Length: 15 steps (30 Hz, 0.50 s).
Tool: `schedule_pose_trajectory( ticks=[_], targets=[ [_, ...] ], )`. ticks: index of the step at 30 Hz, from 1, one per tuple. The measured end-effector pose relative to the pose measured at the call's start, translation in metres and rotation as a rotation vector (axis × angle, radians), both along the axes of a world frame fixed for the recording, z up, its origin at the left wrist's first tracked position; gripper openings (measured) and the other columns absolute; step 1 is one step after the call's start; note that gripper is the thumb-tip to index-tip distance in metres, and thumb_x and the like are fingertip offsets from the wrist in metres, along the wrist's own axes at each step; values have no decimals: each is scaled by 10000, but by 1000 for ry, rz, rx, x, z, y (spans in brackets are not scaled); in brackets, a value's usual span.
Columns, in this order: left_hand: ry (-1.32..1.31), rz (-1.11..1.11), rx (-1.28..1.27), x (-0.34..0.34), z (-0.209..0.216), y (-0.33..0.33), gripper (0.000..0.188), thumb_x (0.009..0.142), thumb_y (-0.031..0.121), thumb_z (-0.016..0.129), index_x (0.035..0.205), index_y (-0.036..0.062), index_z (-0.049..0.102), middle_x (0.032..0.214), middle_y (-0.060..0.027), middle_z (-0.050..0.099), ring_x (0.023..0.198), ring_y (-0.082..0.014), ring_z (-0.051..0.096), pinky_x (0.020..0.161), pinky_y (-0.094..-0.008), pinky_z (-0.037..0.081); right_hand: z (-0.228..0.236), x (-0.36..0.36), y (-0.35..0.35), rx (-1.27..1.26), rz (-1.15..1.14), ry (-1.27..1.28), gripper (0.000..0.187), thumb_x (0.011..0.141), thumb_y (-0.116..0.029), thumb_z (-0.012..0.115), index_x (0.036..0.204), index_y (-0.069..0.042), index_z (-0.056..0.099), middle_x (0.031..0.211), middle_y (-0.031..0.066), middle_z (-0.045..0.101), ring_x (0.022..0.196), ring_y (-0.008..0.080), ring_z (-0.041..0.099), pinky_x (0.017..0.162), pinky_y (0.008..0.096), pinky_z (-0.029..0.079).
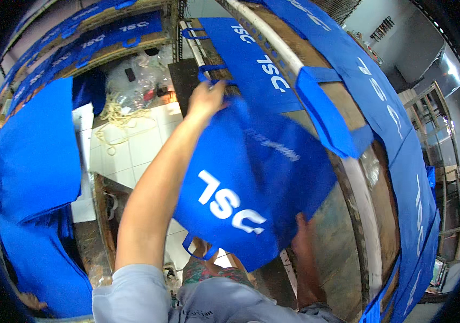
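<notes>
A blue fabric tote bag [230, 167] with white print hangs tilted in front of me, with a handle loop at its lower left edge. My left hand [208, 99] is closed on its upper edge, fingers partly hidden. At the bag's lower right edge my right hand [302, 234] grips it, thumb on the near face and the other fingers hidden behind. Just beyond my left hand, more printed blue bags [241, 59] with handle loops lie flat on a shelf.
Racks of blue printed bags stand on the right [370, 81] and far left [90, 46]. Stacked blue fabric [36, 151] fills the left side, with another person's hand [33, 301] below it. Clear plastic [138, 72] and cream cord [117, 116] lie on the tiled floor [149, 134].
</notes>
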<state>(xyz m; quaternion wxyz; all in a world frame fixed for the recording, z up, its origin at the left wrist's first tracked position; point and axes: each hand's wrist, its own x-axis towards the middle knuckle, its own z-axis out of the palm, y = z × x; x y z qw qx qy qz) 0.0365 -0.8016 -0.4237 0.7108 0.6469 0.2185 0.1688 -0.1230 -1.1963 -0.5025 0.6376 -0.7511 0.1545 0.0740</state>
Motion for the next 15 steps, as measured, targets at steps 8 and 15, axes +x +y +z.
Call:
schedule_pose_trajectory(
  ticks=[8,15],
  targets=[
    [-275,179,648,8,-38,-18,504,867,322,602,1203,-44,524,1082,-212,610,950,-297,613,881,-384,463,-13,115,-185,323,-185,-54,418,950,-201,498,1309,0,425,1219,129,557,1059,283,570,920,441,469],
    [69,-69,521,-52,-121,-65,448,813,275,651,1115,-47,570,1048,-261,600,954,-369,601,845,-394,466,-23,128,-193,217,-143,-16,341,964,-180,488,1257,-6,477,1136,107,594,974,235,598,838,385,498]
  ],
)
